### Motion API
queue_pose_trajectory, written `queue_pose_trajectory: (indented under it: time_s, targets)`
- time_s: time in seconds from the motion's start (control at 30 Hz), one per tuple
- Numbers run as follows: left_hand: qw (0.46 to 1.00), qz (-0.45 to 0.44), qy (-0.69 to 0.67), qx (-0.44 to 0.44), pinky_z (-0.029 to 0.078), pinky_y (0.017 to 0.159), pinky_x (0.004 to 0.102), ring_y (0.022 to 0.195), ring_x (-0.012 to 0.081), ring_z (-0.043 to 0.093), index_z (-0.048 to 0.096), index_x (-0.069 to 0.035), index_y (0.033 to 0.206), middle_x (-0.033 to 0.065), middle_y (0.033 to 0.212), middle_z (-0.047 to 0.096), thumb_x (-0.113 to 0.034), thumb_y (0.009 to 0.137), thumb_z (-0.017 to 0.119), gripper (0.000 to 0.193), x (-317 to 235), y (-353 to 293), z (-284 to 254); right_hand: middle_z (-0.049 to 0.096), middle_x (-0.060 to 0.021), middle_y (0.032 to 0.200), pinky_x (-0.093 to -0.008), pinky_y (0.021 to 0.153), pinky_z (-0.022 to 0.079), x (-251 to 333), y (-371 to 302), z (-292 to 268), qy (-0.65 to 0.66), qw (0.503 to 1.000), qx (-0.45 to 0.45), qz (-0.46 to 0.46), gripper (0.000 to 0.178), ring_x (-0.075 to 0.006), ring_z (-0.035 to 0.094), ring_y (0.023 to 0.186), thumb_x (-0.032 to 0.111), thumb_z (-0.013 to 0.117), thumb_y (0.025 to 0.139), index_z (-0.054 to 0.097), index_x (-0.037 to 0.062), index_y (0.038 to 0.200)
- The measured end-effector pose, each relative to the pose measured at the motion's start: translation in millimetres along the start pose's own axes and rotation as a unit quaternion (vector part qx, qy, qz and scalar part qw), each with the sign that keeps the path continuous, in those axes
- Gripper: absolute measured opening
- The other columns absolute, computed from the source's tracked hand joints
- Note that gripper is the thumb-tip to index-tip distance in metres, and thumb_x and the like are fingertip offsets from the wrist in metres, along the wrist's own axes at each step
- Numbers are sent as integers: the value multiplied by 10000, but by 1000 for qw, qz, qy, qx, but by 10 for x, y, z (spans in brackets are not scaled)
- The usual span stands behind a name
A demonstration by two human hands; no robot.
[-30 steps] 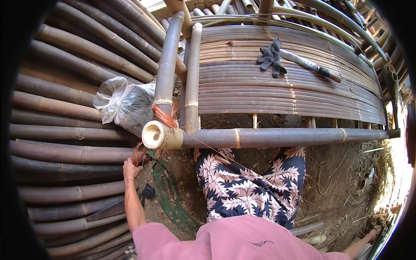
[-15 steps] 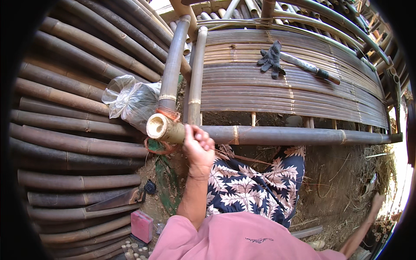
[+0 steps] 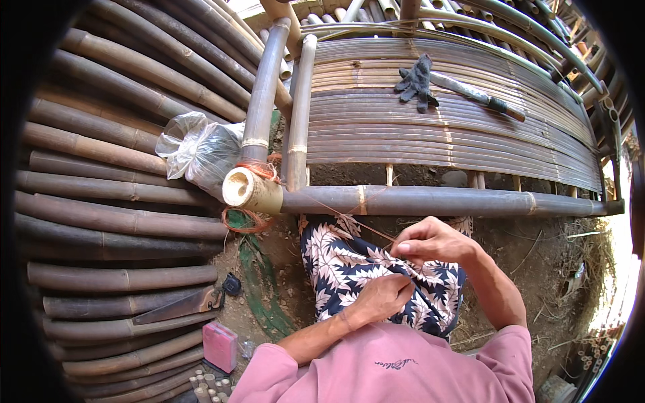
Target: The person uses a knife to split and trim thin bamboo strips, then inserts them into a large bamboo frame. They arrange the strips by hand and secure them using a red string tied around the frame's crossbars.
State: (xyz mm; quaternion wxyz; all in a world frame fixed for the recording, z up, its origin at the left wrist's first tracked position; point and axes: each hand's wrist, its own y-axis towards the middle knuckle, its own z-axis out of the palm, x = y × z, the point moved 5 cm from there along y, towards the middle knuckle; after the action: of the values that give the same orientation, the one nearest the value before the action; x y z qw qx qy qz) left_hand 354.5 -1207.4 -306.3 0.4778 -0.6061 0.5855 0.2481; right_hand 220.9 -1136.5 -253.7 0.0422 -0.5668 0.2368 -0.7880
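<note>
Above my patterned trousers [image 3: 336, 258], my right hand [image 3: 430, 242] pinches a thin reddish cord [image 3: 366, 227]. The strand runs up and left to the front pole [image 3: 416, 200] of a bamboo bench. My left hand [image 3: 384, 295] is closed just below, near my lap; whatever its fingers hold is hidden. Orange lashing [image 3: 262, 168] wraps the joint where the upright bamboo post [image 3: 269, 87] meets the front pole's pale cut end [image 3: 252, 190]. A loose coil of the same cord [image 3: 245, 221] hangs under that end.
On the slatted bench seat [image 3: 376, 127] lie a dark glove [image 3: 418, 84] and a long knife [image 3: 480, 97]. Bamboo poles [image 3: 121, 174] fill the left side, with a tied plastic bag [image 3: 201, 148], a handsaw [image 3: 181, 305] and a pink box [image 3: 220, 346] there.
My left hand has left the pole's end and come down to my lap. My right hand has come in from the far right and now pinches the cord. The view has shifted slightly.
</note>
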Motion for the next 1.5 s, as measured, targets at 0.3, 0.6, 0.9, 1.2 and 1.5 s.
queue_pose_trajectory:
  time_s: [0.3,0.6,0.9,1.2,1.5]
  targets:
    - [620,31,-731,-283,500,652,279,736,159,570,574,-42,1177,46,885,577,-319,1043,422,343,314,221,-1411,603,-55,659,-285,566,454,-463,-867,215,-198,963,-175,61,254,-115,530,587,260,616,967,700,20,979]
    - [779,-70,-544,-306,275,397,191,452,18,313,615,-65,990,-69,612,405,-329,1041,463,309,545,274,-831,682,-136,914,-356,776,501,-1442,-2391,-631,-221,860,-432,157,377,-210,637,869,286,641,915,656,-39,1106]
    - [802,18,-592,-76,251,433,153,509,6,297,518,22,1198,-15,739,479,-427,1027,433,489,-302,440,-763,561,-181,1122,-396,868,518,-67,-899,81,-410,880,-233,50,637,-315,622,1014,453,697,860,514,43,1312]
    - [663,11,-704,-253,506,876,342,964,209,592,479,10,1294,123,1065,587,-433,1011,460,527,-320,501,-898,605,-96,727,-328,600,445,-180,-244,378,-210,911,-329,-134,184,-215,587,666,201,655,932,708,25,932]
    - [930,44,-279,-234,501,746,256,803,122,618,693,13,976,72,916,674,-139,975,601,177,-122,382,-574,650,-150,772,-345,620,487,-428,-135,353,-91,924,-359,-92,185,-226,621,655,152,639,920,677,-28,941]
